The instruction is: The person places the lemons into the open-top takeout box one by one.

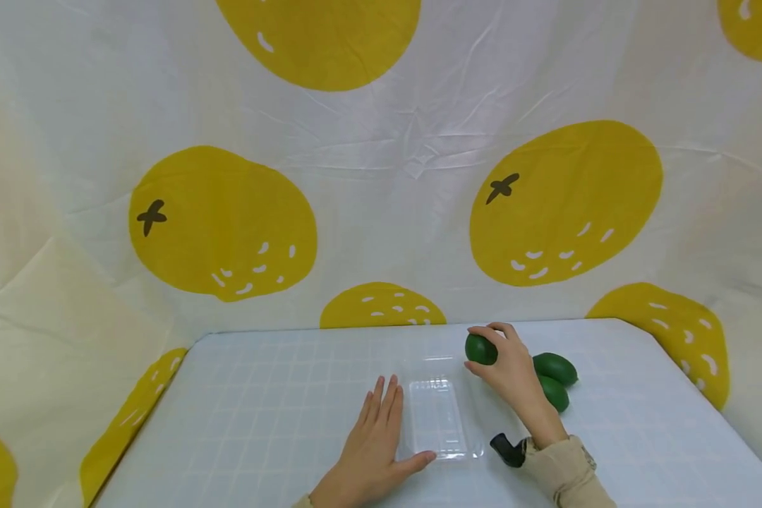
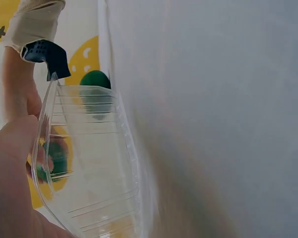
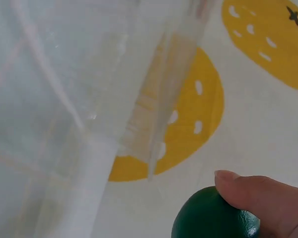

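My right hand [image 1: 511, 374] pinches a smooth dark green oval fruit [image 1: 480, 349] between thumb and fingers, raised near the far right corner of a clear plastic box [image 1: 434, 416]. In the right wrist view the thumb [image 3: 258, 198] presses on the green fruit [image 3: 208, 215]. My left hand [image 1: 371, 437] lies along the left side of the box, fingers straight and thumb spread across its near edge. Through the clear wall of the box [image 2: 94, 163] in the left wrist view, the held fruit shows partly blurred.
Two more green fruits, one at the back [image 1: 555, 368] and one nearer [image 1: 554, 394], lie together right of the box, partly behind the right wrist. A black wrist camera [image 1: 508, 450] juts from the right sleeve. The pale checked table [image 1: 260, 416] meets a fruit-print cloth [image 1: 394, 212] behind.
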Motion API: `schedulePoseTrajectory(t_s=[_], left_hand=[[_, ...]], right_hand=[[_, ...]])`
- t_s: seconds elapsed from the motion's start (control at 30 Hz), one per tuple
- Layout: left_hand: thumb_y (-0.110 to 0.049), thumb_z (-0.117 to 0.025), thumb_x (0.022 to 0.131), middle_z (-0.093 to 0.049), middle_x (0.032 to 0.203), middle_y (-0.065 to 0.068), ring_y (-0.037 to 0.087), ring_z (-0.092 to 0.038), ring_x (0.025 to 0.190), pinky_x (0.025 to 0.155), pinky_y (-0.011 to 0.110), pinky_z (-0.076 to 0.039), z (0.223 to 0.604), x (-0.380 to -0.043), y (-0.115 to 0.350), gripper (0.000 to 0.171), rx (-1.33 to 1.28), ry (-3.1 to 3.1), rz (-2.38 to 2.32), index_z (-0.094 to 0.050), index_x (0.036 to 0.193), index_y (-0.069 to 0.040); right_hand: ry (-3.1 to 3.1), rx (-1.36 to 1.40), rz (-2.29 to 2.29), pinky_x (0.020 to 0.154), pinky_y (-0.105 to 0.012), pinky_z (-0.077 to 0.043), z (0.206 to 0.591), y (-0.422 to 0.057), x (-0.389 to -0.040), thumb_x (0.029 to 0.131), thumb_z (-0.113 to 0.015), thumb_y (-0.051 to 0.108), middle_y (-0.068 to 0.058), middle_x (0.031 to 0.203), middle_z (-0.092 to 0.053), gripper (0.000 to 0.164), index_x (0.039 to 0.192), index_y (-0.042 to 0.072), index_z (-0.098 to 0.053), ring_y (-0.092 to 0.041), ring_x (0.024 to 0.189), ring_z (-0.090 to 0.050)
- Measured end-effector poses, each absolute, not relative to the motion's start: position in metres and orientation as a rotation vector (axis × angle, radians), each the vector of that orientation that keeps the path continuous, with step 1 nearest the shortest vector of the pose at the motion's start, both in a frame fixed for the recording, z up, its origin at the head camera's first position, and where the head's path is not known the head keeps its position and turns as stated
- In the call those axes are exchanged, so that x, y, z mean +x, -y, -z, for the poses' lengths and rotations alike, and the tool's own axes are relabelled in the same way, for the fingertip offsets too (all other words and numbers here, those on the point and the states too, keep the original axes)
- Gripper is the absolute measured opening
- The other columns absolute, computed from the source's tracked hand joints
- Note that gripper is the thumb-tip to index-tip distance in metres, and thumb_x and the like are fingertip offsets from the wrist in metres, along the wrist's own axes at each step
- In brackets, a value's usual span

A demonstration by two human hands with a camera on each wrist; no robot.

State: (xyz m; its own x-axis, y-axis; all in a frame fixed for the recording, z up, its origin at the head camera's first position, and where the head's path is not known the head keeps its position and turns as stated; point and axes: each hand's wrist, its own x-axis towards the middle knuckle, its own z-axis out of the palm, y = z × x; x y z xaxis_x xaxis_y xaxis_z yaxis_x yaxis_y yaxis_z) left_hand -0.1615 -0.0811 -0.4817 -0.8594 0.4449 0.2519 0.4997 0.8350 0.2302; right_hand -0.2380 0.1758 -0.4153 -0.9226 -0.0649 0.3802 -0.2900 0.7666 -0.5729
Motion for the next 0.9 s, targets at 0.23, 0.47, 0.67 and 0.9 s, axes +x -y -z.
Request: schedulePoseTrajectory(t_s=[0.23,0.47,0.67,0.9], left_hand=[[-0.080,-0.039,0.087,-0.012,0.164,0.017,0.034,-0.004,0.151,0.119,0.053,-0.016,0.480,-0.163,0.082,0.108,-0.706,2.888,0.457,-0.023,0.155,0.003],[-0.081,-0.038,0.087,-0.015,0.163,0.019,0.035,-0.006,0.151,0.118,0.054,-0.019,0.481,-0.163,0.082,0.109,-0.702,2.847,0.437,-0.025,0.154,0.004],[-0.076,-0.044,0.089,-0.015,0.163,0.020,0.037,-0.006,0.151,0.117,0.056,-0.019,0.481,-0.162,0.079,0.105,-0.709,2.848,0.504,-0.024,0.154,0.004],[-0.076,-0.043,0.090,-0.016,0.163,0.021,0.038,-0.007,0.150,0.117,0.057,-0.020,0.482,-0.162,0.078,0.104,-0.719,2.856,0.505,-0.026,0.154,0.004]], right_hand=[[2.513,0.359,-1.096,0.082,-0.051,-0.057,0.406,-0.150,-0.224,0.072,-0.089,0.014,-0.016,0.126,-0.053,0.057,0.124,0.013,-0.066,-0.039,0.105,-0.059],[2.562,0.369,-1.247,0.081,-0.046,-0.058,0.408,-0.123,-0.214,0.070,-0.091,0.019,-0.012,0.123,-0.057,0.063,0.126,0.012,-0.064,-0.031,0.103,-0.060],[2.650,0.374,-1.205,0.079,-0.052,-0.057,0.425,-0.104,-0.209,0.069,-0.092,0.023,-0.011,0.120,-0.057,0.061,0.122,0.012,-0.065,-0.033,0.102,-0.061],[2.712,0.400,-1.106,0.076,-0.051,-0.057,0.448,-0.095,-0.207,0.066,-0.092,0.018,-0.013,0.112,-0.055,0.059,0.117,0.007,-0.064,-0.032,0.096,-0.062]])
